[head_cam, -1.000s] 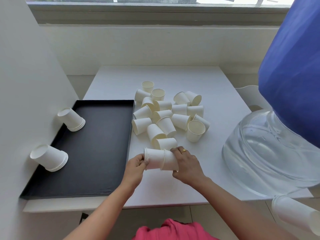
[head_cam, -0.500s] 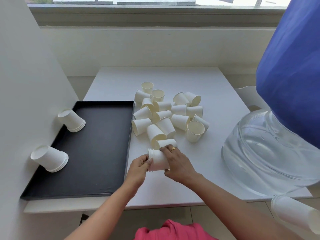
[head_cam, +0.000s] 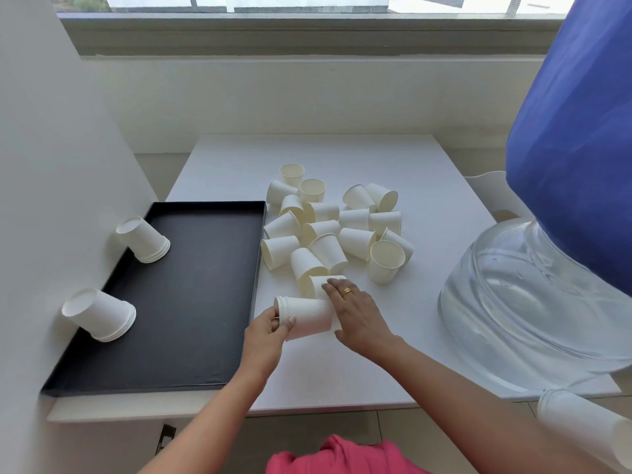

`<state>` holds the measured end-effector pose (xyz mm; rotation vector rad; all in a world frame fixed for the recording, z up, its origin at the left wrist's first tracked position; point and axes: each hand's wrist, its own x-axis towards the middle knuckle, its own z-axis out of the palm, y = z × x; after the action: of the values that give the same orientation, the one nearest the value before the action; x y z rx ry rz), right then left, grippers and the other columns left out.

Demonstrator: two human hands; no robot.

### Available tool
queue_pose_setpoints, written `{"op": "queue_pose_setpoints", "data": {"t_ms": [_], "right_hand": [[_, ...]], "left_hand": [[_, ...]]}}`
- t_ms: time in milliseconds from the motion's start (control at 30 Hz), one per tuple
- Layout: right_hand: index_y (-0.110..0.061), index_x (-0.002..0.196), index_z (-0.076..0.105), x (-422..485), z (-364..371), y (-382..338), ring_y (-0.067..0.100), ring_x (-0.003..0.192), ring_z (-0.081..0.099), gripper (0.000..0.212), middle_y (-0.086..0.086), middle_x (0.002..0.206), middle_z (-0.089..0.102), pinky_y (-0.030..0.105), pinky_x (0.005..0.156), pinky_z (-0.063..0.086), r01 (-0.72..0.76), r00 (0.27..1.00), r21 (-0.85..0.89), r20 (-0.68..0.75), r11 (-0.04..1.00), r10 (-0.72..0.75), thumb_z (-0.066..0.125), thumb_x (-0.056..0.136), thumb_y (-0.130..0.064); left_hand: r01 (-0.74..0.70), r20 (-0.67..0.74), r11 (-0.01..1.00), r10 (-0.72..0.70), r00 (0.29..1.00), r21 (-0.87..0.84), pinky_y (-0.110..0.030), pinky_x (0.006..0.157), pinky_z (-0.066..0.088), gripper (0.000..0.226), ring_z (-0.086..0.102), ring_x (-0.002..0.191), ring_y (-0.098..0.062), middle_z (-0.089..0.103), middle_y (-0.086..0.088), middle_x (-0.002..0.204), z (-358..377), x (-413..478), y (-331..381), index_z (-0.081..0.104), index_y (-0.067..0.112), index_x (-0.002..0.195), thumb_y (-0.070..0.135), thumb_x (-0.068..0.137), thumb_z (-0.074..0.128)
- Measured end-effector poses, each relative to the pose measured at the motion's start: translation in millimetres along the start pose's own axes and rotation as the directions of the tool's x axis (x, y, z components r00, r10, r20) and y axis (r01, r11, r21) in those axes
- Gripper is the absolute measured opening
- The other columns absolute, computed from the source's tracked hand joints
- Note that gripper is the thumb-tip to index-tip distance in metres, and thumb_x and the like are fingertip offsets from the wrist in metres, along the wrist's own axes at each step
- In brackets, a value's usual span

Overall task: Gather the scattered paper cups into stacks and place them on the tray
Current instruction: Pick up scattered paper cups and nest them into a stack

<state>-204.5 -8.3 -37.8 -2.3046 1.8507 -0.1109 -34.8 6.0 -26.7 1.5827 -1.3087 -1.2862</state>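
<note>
Two cup stacks [head_cam: 143, 239] stand rim-down in the black tray [head_cam: 191, 302].

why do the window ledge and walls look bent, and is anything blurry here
Head view: wide-angle distortion bows the window ledge and leans the left wall; daylight gives soft shadows; right hand fingertips slightly motion-blurred; cups and tray sharp.
</note>
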Motion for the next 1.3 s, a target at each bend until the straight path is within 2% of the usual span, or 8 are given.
{"op": "queue_pose_setpoints", "data": {"t_ms": [200,367,500,633,833,1000,1133,1300], "right_hand": [[-0.012,0.149,0.000,11.3,-0.9,13.4,0.019,0.146,0.002,0.080,0.001,0.159,0.003,0.042,0.113,0.021,-0.014,0.996,-0.111,0.089,0.994,0.024,0.052,0.088,-0.010],[-0.013,0.149,0.000,17.7,0.4,17.2,0.018,0.146,0.002,0.081,-0.001,0.159,0.002,0.045,0.113,0.020,-0.016,0.993,-0.107,0.118,0.994,0.028,0.053,0.088,-0.013],[-0.014,0.148,0.006,17.1,5.7,17.9,0.020,0.143,0.011,0.079,0.001,0.155,0.013,0.045,0.109,0.024,-0.011,0.992,-0.110,0.120,0.994,0.025,0.055,0.086,-0.015],[-0.014,0.147,0.012,14.3,7.7,18.2,0.026,0.133,0.027,0.078,0.007,0.147,0.026,0.040,0.100,0.032,-0.029,0.995,-0.114,0.094,0.993,0.039,0.058,0.084,-0.018],[-0.014,0.145,0.019,11.1,12.9,17.0,0.025,0.134,0.025,0.074,0.004,0.147,0.027,0.043,0.101,0.030,0.007,0.991,-0.134,0.135,0.991,0.012,0.059,0.082,-0.018],[-0.014,0.139,0.028,4.7,16.5,17.4,0.024,0.133,0.027,0.066,0.003,0.144,0.031,0.045,0.104,0.028,-0.002,0.988,-0.125,0.151,0.992,0.021,0.060,0.082,-0.021],[-0.014,0.137,0.030,1.9,14.8,19.7,0.025,0.132,0.029,0.065,0.004,0.142,0.034,0.043,0.101,0.031,-0.044,0.988,-0.103,0.144,0.994,0.058,0.061,0.082,-0.025],[-0.016,0.135,0.033,-0.7,11.4,14.8,0.025,0.126,0.035,0.064,0.003,0.136,0.041,0.041,0.095,0.033,-0.049,0.993,-0.051,0.107,0.998,0.054,0.062,0.080,-0.032]], "left_hand": [[0.025,-0.053,0.999,-0.026,0.998,-0.020,-0.024,0.070,0.043,0.008,0.058,0.088,-0.021,0.065,-0.004,0.088,-4.7,-1.3,-5.6,0.058,0.017,0.097,0.013,0.092,0.053],[0.048,-0.094,0.999,-0.049,0.994,-0.006,-0.035,0.081,0.045,0.009,0.060,0.096,-0.028,0.068,-0.012,0.098,-9.0,-1.8,-9.8,0.059,0.015,0.099,0.015,0.092,0.053],[0.060,-0.136,0.998,-0.059,0.989,0.004,-0.042,0.086,0.048,0.012,0.062,0.097,-0.030,0.069,-0.013,0.096,-12.7,-0.4,-12.8,0.062,0.010,0.099,0.016,0.092,0.053],[0.062,-0.157,0.998,-0.062,0.986,-0.009,-0.043,0.087,0.049,0.008,0.063,0.095,-0.029,0.070,-0.012,0.093,-13.1,-0.4,-14.5,0.061,0.018,0.092,0.015,0.092,0.054],[0.070,-0.136,0.997,-0.073,0.988,-0.023,-0.032,0.080,0.048,0.017,0.064,0.095,-0.025,0.071,-0.008,0.096,-9.7,-2.0,-19.1,0.063,0.010,0.105,0.016,0.092,0.053],[0.062,-0.137,0.998,-0.065,0.988,-0.029,-0.038,0.086,0.049,0.014,0.064,0.097,-0.026,0.070,-0.009,0.097,-8.0,-1.4,-18.2,0.062,0.013,0.102,0.016,0.092,0.053],[0.040,-0.133,0.998,-0.045,0.990,-0.039,-0.029,0.077,0.045,0.011,0.062,0.094,-0.024,0.069,-0.009,0.097,-6.0,-2.3,-16.8,0.060,0.015,0.100,0.016,0.093,0.052],[0.022,-0.114,0.999,-0.027,0.993,-0.043,-0.028,0.070,0.045,0.012,0.062,0.094,-0.026,0.069,-0.012,0.095,-2.8,-2.2,-15.9,0.061,0.015,0.098,0.020,0.094,0.050]]}}
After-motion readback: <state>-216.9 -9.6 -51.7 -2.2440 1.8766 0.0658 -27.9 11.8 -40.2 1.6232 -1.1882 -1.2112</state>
